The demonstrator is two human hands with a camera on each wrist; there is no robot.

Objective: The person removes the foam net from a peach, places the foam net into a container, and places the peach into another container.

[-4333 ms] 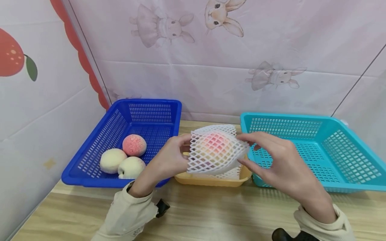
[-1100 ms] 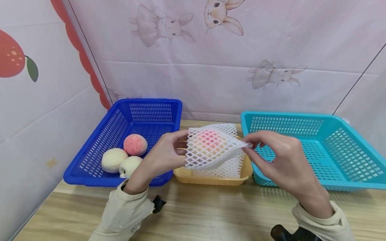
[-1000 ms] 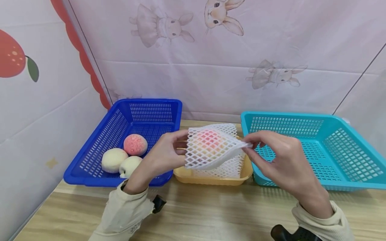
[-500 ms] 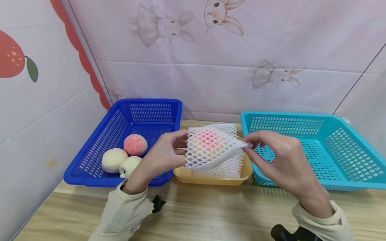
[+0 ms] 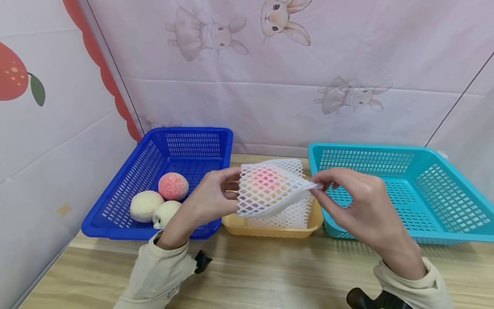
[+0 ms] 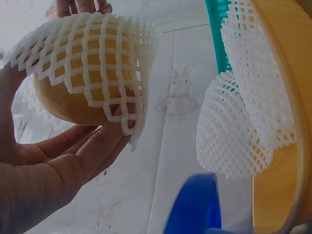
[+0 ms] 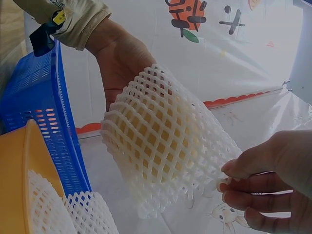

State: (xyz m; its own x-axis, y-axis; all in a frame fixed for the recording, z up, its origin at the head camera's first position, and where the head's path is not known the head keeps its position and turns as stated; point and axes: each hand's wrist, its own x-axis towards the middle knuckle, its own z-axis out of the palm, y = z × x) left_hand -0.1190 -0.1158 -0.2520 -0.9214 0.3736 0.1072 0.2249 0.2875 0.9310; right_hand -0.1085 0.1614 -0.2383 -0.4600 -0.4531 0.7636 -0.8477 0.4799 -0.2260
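A peach (image 6: pixel 58 105) with a pink top sits inside a white foam net sleeve (image 5: pixel 251 208), held up over the yellow tray (image 5: pixel 266 232). My left hand (image 5: pixel 210 195) cradles the peach at the sleeve's open left end; in the left wrist view its fingers reach under the fruit, some behind the mesh. The thumb and fingertips of my right hand (image 5: pixel 360 208) pinch the sleeve's other end, drawn together to a point. Through the mesh, the right wrist view shows the peach's pale yellow side.
More foam nets (image 5: pixel 297 214) lie in the yellow tray. To the left, a blue basket (image 5: pixel 193 129) holds a pink peach (image 5: pixel 173 186) and two cream ones (image 5: pixel 146 206). A teal basket (image 5: pixel 370 149) stands on the right. A printed cloth wall (image 5: pixel 247 107) rises behind.
Since the oldest frame, the right fingers have closed the sleeve's end to a point and pulled it slightly right, while the left hand shifted slightly left. Over the last second both hands stay still.
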